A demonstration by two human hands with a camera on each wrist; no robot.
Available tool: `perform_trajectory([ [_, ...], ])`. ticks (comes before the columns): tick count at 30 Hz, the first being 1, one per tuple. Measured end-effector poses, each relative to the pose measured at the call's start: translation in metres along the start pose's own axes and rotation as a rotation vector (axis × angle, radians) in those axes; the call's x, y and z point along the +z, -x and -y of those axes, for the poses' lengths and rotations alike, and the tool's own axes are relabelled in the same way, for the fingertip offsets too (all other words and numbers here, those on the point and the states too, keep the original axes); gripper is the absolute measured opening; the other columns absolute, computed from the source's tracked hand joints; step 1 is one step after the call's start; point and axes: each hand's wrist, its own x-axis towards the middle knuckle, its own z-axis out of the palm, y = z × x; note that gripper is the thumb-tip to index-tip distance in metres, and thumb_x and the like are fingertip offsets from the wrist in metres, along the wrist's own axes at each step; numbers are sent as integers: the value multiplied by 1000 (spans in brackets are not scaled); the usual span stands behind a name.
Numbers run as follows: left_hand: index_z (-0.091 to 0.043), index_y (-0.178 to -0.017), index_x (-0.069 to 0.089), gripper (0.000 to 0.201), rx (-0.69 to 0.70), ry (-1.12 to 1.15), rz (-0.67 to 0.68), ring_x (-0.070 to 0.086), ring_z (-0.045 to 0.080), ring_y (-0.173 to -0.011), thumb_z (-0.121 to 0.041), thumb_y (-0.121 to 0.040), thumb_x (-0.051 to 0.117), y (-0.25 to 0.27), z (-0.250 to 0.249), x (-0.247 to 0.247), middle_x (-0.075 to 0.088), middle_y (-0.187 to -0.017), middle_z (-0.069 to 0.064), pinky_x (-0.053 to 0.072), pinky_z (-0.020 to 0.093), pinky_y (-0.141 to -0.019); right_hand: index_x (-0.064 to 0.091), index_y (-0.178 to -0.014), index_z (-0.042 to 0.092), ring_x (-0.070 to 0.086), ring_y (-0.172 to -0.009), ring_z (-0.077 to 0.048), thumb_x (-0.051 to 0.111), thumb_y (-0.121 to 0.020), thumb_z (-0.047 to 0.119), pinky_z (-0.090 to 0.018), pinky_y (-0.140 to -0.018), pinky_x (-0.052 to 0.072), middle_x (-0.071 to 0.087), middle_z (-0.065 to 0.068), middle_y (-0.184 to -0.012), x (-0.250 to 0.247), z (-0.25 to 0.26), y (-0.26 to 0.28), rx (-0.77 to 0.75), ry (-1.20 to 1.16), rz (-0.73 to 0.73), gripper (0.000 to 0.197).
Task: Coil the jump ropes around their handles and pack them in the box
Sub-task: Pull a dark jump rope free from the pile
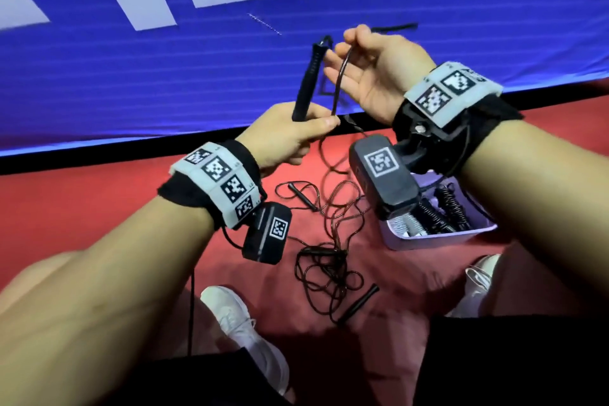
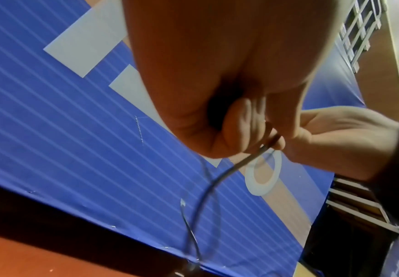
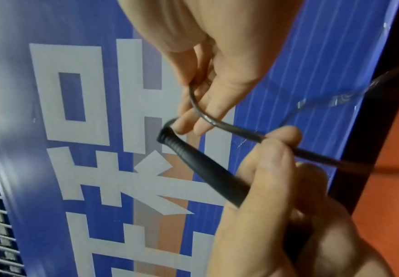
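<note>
My left hand [image 1: 306,132] grips the lower end of a black jump-rope handle [image 1: 308,82] that points up and away. The thin dark rope [image 1: 341,76] loops from the handle's top down past my left thumb. My right hand [image 1: 347,43] pinches that rope between thumb and forefinger just right of the handle top, other fingers spread. In the right wrist view the handle [image 3: 205,165] sits in my left hand [image 3: 272,196], and my right hand [image 3: 201,88] holds the rope [image 3: 217,122]. The left wrist view shows my left hand [image 2: 229,131] as a fist with the rope [image 2: 217,180] trailing down.
A lilac box [image 1: 435,239] on the red floor at right holds coiled ropes [image 1: 441,211]. Tangled loose rope [image 1: 329,260] and spare black handles [image 1: 357,303] lie on the floor between my white shoes [image 1: 240,323]. A blue printed banner [image 1: 164,76] stands behind.
</note>
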Motion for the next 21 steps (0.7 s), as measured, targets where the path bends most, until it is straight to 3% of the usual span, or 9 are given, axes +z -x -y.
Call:
perform_trajectory([
  [3, -15, -83, 58, 19, 58, 79, -154, 23, 5, -36, -17, -100, 49, -2, -8, -3, 45, -60, -3, 20, 14, -39, 54, -84, 10, 68, -70, -19, 43, -99, 27, -28, -67, 56, 61, -6, -74, -6, -1, -2, -7, 78, -30, 26],
  [5, -15, -83, 56, 22, 98, 192, -245, 22, 4, -35, -16, -101, 44, -4, -14, -9, 48, -58, -5, 16, 14, -39, 55, -90, 11, 64, -72, -15, 47, -94, 16, -27, -72, 50, 63, -4, -80, -9, -11, 1, 49, 329, 40, 10],
  [8, -16, -84, 53, 21, 133, 362, -300, 20, 4, -35, -15, -102, 41, -4, -25, -20, 49, -54, -7, 11, 18, -38, 57, -88, 10, 49, -66, -18, 60, -75, -3, -23, -59, 34, 66, -14, -88, -17, -51, 10, 128, 812, 298, 19],
  [9, -16, -84, 52, 22, 139, 411, -310, 20, 4, -35, -15, -102, 41, -4, -28, -24, 48, -54, -7, 12, 17, -37, 59, -87, 9, 50, -70, -18, 62, -76, -6, -23, -59, 37, 66, -18, -92, -21, -64, 12, 122, 969, 356, 19],
  [12, -18, -82, 50, 23, 156, 534, -354, 21, 3, -36, -19, -103, 41, -4, -34, -36, 47, -55, -7, 16, 16, -35, 67, -90, 7, 62, -86, -19, 59, -88, 7, -27, -86, 48, 70, -11, -99, -45, -90, 12, 118, 1457, 440, 8],
  [13, -18, -82, 50, 23, 160, 552, -388, 21, 3, -36, -21, -103, 41, -5, -33, -39, 47, -56, -7, 17, 16, -35, 67, -87, 8, 65, -85, -21, 57, -89, 10, -30, -85, 51, 70, -11, -97, -50, -92, 12, 135, 1525, 423, 10],
  [15, -19, -86, 53, 22, 156, 535, -473, 21, 5, -38, -29, -103, 43, -7, -30, -45, 47, -58, -7, 18, 17, -36, 62, -79, 7, 67, -64, -15, 50, -94, 6, -27, -64, 55, 68, -12, -85, -47, -85, 12, 170, 1397, 339, 19],
  [17, -20, -88, 53, 27, 120, 439, -500, 19, 5, -39, -45, -98, 49, -8, -24, -47, 42, -58, -7, 17, 18, -38, 54, -77, 8, 62, -46, -7, 44, -97, 4, -18, -47, 49, 64, -9, -74, -31, -68, 12, 105, 1059, 231, 23],
  [21, -26, -71, 40, 37, 84, 167, -306, 15, 6, -40, -55, -76, 62, -3, -10, -30, 25, -57, -8, 11, 21, -43, 53, -79, 10, 49, -36, -6, 39, -99, 9, -18, -42, 38, 66, 3, -57, -7, -23, 10, -131, 689, 139, 24],
])
